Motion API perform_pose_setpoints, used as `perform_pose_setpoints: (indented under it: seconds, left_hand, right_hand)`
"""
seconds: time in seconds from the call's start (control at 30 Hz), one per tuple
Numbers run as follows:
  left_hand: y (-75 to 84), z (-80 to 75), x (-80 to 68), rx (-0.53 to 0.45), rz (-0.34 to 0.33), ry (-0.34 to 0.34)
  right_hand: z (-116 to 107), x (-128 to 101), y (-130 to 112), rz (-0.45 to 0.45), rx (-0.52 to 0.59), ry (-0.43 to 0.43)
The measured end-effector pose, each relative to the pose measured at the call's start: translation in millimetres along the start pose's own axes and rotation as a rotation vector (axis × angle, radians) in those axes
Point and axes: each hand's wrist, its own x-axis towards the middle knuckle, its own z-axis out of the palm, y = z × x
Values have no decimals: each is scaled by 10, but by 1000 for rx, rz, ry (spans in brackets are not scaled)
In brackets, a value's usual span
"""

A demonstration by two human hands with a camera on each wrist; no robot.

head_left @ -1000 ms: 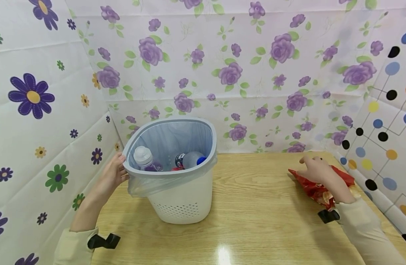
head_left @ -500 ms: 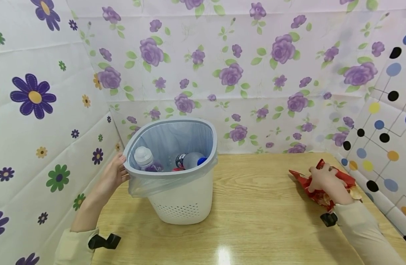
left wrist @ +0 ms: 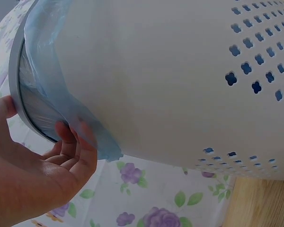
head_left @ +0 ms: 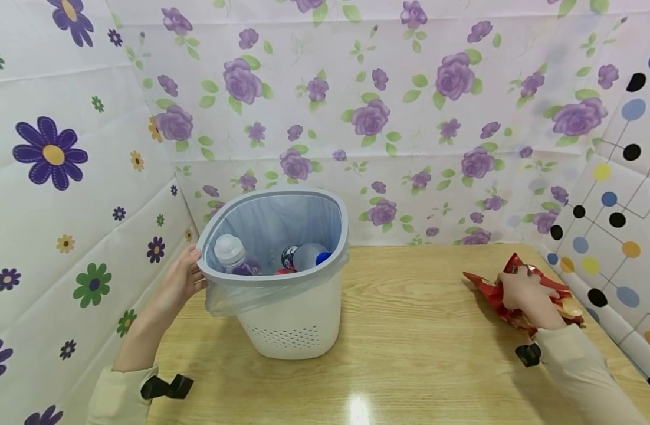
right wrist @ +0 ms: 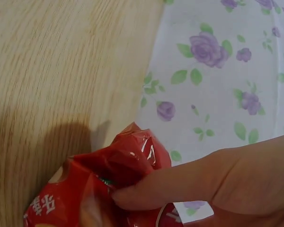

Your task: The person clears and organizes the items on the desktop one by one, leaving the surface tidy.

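Observation:
At the left of the table, a white bin (head_left: 298,316) with a grey rim is lined with a translucent bluish bag (left wrist: 78,111). My left hand (head_left: 183,280) holds the bin's rim at its left side, with thumb on the rim and fingers curled under it by the bag's overhang. Inside lie a purple bottle with a white cap (head_left: 230,251) and a clear bottle with a blue cap (head_left: 307,257). Far right, my right hand (head_left: 528,295) grips a crumpled red chip bag (head_left: 486,289). In the right wrist view the thumb (right wrist: 165,189) digs into the bag's creased foil.
The wood-grain table (head_left: 410,348) spans between bin and chip bag. A rose-printed sheet (head_left: 325,118) hangs behind, a daisy-printed one (head_left: 91,206) at left and a dotted one (head_left: 617,236) at right. A bit of red (head_left: 284,271) shows between the bottles in the bin.
My right hand has come down over the chip bag, moved slightly right and closed on it, crumpling it upward. The left hand and the bin stay put.

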Motion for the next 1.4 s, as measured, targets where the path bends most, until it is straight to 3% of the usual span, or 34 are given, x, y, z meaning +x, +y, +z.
perform_pose_setpoints:
  seconds: [0.9, 1.4]
  left_hand:
    - [-22, -1, -9, -2, -7, -9]
    - [-5, -14, 0, 0, 3, -14]
  right_hand:
    - [21, 12, -86, -62, 25, 211]
    - [-16, 11, -160, -70, 40, 221]
